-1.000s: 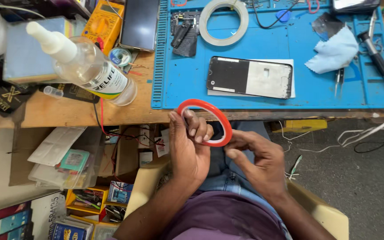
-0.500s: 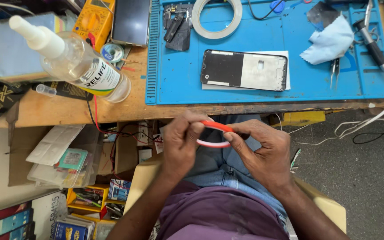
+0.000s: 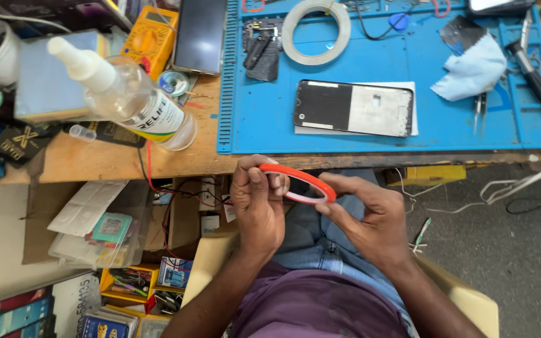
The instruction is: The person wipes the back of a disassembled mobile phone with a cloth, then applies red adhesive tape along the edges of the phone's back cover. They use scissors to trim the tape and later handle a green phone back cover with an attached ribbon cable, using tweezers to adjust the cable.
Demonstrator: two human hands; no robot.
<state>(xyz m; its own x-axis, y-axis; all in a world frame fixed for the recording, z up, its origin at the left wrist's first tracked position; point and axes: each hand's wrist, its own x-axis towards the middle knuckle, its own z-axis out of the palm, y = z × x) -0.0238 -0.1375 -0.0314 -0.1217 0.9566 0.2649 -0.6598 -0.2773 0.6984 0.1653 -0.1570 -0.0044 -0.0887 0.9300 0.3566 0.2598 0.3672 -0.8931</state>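
While seated, hands (image 3: 320,209) apparently pinch tape roll (image 3: 298,183).

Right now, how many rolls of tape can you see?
2. A thin red tape roll is held between the left hand and right hand below the bench edge. A white tape roll lies on the blue mat. Clutter may hide more.

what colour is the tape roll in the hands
Red, with a pale inner face; the tape roll shows best in the head view, held by both hands.
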